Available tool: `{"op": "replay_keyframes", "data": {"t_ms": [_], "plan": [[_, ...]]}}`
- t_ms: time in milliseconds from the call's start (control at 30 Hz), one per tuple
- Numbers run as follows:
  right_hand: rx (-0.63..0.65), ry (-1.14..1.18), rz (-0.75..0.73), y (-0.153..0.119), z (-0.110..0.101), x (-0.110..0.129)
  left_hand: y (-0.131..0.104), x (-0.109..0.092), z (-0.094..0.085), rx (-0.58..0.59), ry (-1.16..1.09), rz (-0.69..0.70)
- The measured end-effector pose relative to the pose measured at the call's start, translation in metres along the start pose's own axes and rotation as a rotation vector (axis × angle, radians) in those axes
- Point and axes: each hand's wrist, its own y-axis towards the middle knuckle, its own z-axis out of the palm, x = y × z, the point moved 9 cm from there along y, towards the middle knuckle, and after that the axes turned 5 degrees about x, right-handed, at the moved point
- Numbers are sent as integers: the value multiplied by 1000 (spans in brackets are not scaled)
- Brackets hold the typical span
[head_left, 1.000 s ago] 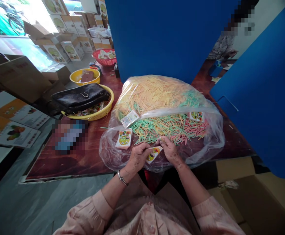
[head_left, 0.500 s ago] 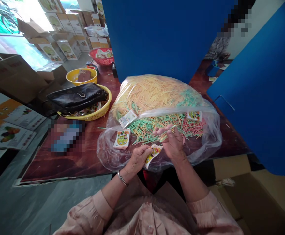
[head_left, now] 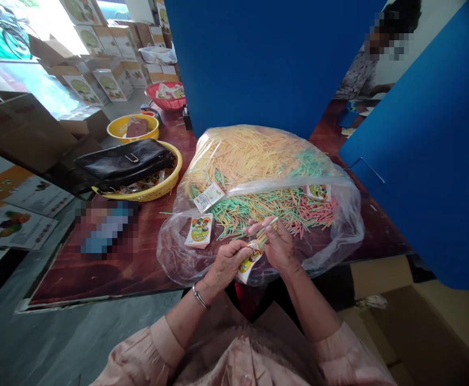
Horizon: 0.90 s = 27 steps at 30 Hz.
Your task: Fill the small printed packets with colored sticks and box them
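My left hand (head_left: 230, 261) pinches a small printed packet (head_left: 250, 262) near the table's front edge. Several thin coloured sticks (head_left: 263, 236) are in my right hand (head_left: 280, 246), closed around them, with their lower ends at the packet's mouth. Whether the ends are inside it I cannot tell for sure. Behind both hands a large clear plastic bag (head_left: 254, 185) lies spread, full of yellow, green and pink sticks (head_left: 238, 214). A stack of packets (head_left: 199, 230) rests on the bag's left part, another bundle (head_left: 209, 197) above it, and one packet (head_left: 319, 192) at the right.
Left on the table (head_left: 69, 273) are a black handbag (head_left: 125, 161) on a yellow basket (head_left: 166, 187), a smaller yellow basket (head_left: 114, 128) and a blurred flat item (head_left: 108, 228). Blue panels (head_left: 258, 59) stand behind and right. A person (head_left: 359, 75) sits beyond. Cartons (head_left: 111, 83) fill the back left.
My right hand has moved down and left, bringing the sticks to the packet. The packet in my left hand is now more upright. The person beyond the panels has come further into view.
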Motion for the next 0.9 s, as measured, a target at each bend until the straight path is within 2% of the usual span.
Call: {"op": "replay_keyframes", "data": {"t_ms": [200, 367, 533, 667, 767, 900], "plan": [[-35, -20, -19, 2, -4, 1, -4, -5, 8, 85, 17, -52], [-31, -35, -31, -1, -5, -2, -5, -9, 11, 142, 43, -24], [-33, -58, -112, -7, -1, 9, 2, 3, 7, 112, -77, -11], [-5, -139, -95, -12, 5, 11, 8, 7, 7, 78, -154, 47], [-6, -181, -84, -14, 5, 10, 9, 6, 0, 14, -32, 80], [-22, -136, -133, -9, 1, 18, 3, -3, -8, -35, 288, 124]]}}
